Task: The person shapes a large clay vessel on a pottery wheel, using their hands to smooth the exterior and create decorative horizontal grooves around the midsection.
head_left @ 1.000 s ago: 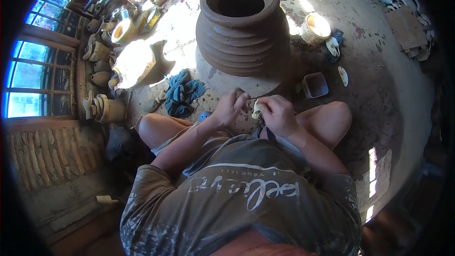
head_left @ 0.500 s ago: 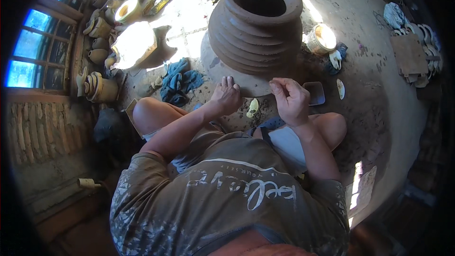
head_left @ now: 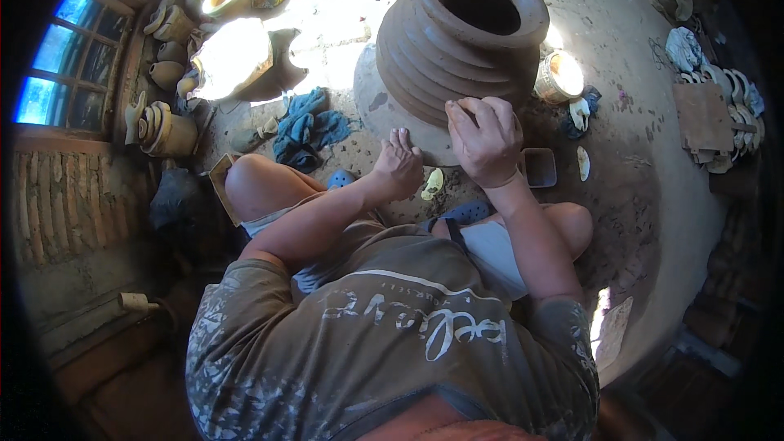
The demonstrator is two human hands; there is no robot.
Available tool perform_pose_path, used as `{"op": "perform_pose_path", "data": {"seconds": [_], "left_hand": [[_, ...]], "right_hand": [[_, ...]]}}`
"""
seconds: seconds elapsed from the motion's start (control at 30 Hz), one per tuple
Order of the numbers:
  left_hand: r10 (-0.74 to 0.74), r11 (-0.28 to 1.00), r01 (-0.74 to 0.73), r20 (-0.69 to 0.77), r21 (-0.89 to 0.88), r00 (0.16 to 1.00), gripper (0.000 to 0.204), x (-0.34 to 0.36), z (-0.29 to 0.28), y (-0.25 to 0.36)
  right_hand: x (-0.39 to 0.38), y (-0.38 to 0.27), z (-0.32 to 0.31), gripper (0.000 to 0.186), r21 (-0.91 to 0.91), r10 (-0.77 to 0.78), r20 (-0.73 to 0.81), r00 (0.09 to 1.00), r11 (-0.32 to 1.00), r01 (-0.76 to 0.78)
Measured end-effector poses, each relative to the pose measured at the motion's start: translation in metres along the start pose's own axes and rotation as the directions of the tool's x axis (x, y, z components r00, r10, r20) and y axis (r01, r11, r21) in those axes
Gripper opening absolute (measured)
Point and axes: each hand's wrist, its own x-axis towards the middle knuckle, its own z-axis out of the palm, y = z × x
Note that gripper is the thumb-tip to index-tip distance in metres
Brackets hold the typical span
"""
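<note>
A large ridged brown clay pot [head_left: 453, 57] with a wide dark mouth stands on a round grey base [head_left: 374, 102] in front of me. My left hand [head_left: 396, 165] rests with fingers extended on the near edge of the base. My right hand [head_left: 487, 141] is raised at the pot's lower ridges, thumb and fingertips pinched together; what they hold, if anything, I cannot make out. A small pale yellow piece [head_left: 433, 184] lies on the ground between my hands, near my blue clogs [head_left: 340, 179].
A blue cloth [head_left: 306, 135], a sunlit pale lump [head_left: 229, 57] and several pots [head_left: 167, 73] lie left by the window. To the right are a plastic container [head_left: 541, 167], a bucket [head_left: 560, 76], an oval piece [head_left: 584, 163] and stacked curved pieces [head_left: 739, 98].
The yellow piece, earlier in my right fingers, now lies on the ground. My left hand has settled on the base; my right hand has risen to the pot. The view has shifted.
</note>
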Motion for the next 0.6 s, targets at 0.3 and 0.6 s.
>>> {"op": "perform_pose_path", "data": {"seconds": [0.3, 0.6], "left_hand": [[-0.054, 0.991, 0.048, 0.047, 0.123, 0.997, 0.061, 0.009, 0.001, 0.002], [-0.025, 0.945, -0.013, 0.115, 0.326, 0.993, 0.059, 0.012, -0.016, -0.021]], "right_hand": [[0.006, -0.002, 0.004, 0.018, -0.059, -0.048, 0.036, 0.998, 0.997, 0.050], [0.008, 0.002, 0.006, 0.013, -0.028, -0.098, 0.028, 0.995, 0.995, 0.099]]}}
